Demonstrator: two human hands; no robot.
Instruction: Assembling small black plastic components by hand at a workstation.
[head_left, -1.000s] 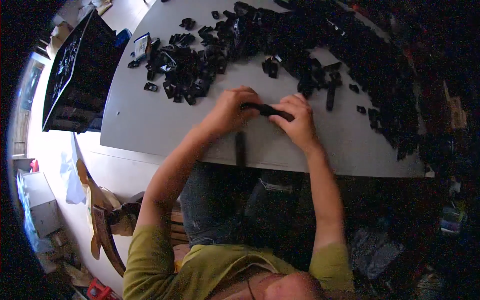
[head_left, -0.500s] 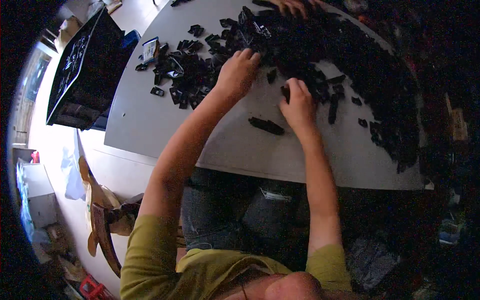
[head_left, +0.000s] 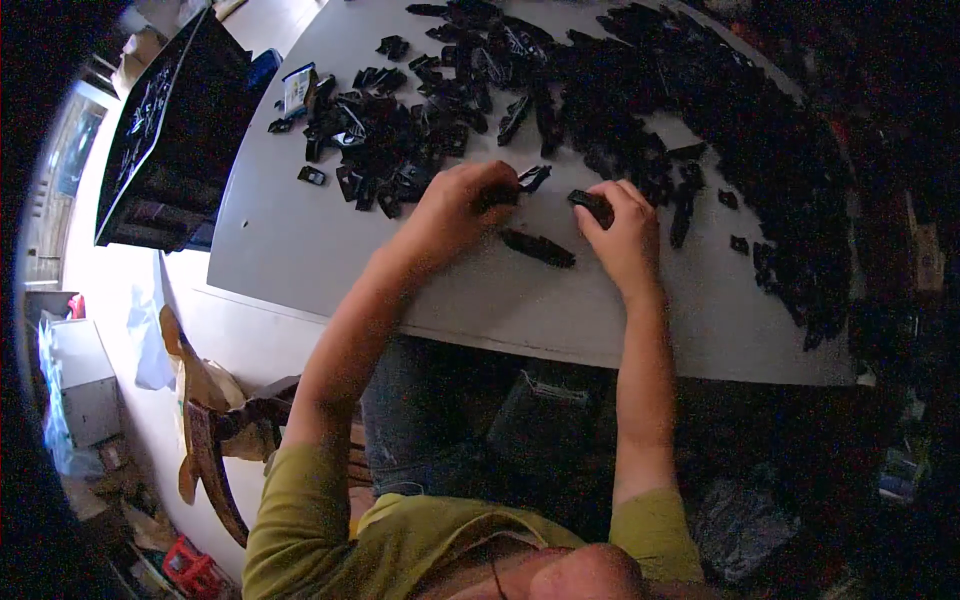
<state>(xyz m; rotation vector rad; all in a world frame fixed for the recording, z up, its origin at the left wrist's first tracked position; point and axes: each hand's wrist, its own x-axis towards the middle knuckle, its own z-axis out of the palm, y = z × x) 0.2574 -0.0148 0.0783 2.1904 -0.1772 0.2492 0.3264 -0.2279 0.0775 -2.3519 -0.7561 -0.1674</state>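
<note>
Over the middle of the pale table, my left hand [head_left: 462, 200] is closed with curled fingers around a dark piece, partly hidden and blurred. A black piece with a shiny edge [head_left: 536, 178] shows at its fingertips; whether it is held I cannot tell. My right hand [head_left: 625, 225] pinches a small black plastic part [head_left: 592, 205] between thumb and fingers. Below and between the hands lies a long black part [head_left: 538, 249], flat on the table and touched by neither hand.
Beyond my left hand, a loose heap of small black parts [head_left: 380, 130] spreads out, with a small pale packet [head_left: 298, 90] at its edge. A larger dark pile [head_left: 690, 90] covers the far right. A black box [head_left: 150, 150] stands left of the table [head_left: 290, 250].
My left hand has drawn back from the heap toward me, now around a dark piece. My right hand has shifted slightly right and nearer. Another person's hand at the far edge has left the view.
</note>
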